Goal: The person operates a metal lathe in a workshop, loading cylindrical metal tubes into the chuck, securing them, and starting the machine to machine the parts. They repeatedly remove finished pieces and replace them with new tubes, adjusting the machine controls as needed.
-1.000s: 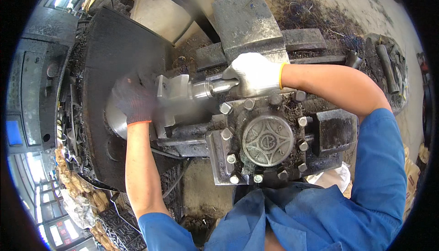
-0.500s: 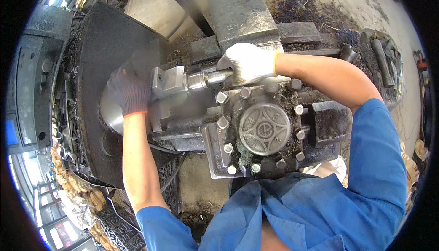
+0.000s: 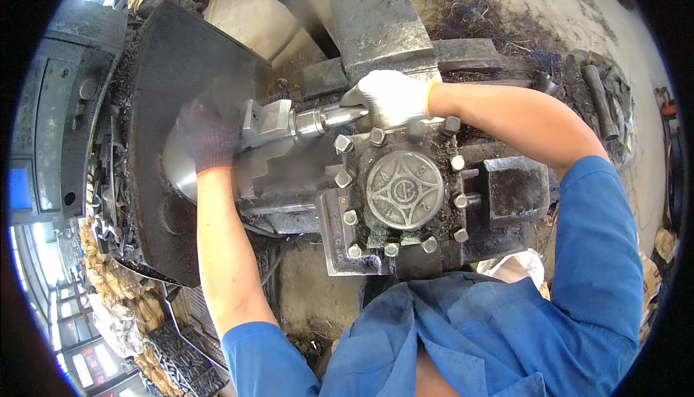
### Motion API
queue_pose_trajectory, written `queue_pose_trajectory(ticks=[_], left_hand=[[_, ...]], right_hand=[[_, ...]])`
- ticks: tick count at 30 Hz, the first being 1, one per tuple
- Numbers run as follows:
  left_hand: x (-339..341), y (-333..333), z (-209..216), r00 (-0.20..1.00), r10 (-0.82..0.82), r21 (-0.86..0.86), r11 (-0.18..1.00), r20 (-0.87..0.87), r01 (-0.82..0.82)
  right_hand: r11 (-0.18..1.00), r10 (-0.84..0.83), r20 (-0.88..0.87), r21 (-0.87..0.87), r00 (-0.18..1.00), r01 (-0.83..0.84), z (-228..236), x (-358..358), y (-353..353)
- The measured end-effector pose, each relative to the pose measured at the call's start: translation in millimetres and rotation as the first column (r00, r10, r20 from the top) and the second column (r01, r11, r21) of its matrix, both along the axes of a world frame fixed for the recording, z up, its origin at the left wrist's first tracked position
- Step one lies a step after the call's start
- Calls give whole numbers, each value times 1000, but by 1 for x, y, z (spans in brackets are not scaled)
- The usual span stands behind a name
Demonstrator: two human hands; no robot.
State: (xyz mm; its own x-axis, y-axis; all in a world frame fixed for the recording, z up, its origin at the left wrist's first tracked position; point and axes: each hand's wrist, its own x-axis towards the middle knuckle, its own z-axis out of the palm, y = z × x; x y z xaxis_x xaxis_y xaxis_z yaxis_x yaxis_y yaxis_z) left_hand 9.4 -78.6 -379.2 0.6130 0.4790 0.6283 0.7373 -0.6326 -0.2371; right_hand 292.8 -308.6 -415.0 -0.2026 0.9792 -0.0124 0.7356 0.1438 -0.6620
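My left hand [image 3: 210,133], in a dark glove with a red cuff, is at the round chuck [image 3: 179,162] of a lathe. It is smeared, so its fingers do not show clearly. Chuck jaws [image 3: 267,124] surround a shiny stepped steel shaft [image 3: 311,121]. At the shaft's free, tapered end is my right hand [image 3: 396,99], in a white glove with a yellow cuff. Its fingers are curled round that end, and the glove hides part of the tip. Just nearer to me stands a square tool post [image 3: 405,191] with several bolts and a round embossed cap.
A dark metal guard plate [image 3: 191,57] rises behind the chuck. Metal shavings [image 3: 470,17] lie on the floor at the back. Dark tools and cloth [image 3: 600,100] sit at the far right. Crates of small parts [image 3: 184,361] stand at lower left.
The view has shifted slightly, carrying the tool post a little left and up in the picture. More of the shaft's tapered tip shows beside my right glove. My left hand stays at the chuck.
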Motion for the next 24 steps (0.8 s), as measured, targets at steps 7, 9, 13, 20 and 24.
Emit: queue_pose_trajectory(ticks=[7, 9, 13, 20, 24], left_hand=[[9, -11, 13, 999, 30, -49, 998, -26, -31], [9, -18, 15, 998, 51, -129, 990, -35, -55], [4, -11, 9, 997, -40, -28, 999, -58, 39], [10, -16, 14, 999, 43, -119, 992, -33, -46], [12, -16, 15, 999, 45, -122, 991, -11, -46]], right_hand=[[999, 10, -27, 36, 1000, -9, 0, 7, 1], [996, 29, -60, 83, 998, -24, -3, 3, -2], [999, 41, -55, 22, 998, -40, 2, 6, 0], [993, 104, -47, -52, 994, -106, 8, 8, 2], [995, 41, -70, 90, 997, -35, -7, 5, -1]])
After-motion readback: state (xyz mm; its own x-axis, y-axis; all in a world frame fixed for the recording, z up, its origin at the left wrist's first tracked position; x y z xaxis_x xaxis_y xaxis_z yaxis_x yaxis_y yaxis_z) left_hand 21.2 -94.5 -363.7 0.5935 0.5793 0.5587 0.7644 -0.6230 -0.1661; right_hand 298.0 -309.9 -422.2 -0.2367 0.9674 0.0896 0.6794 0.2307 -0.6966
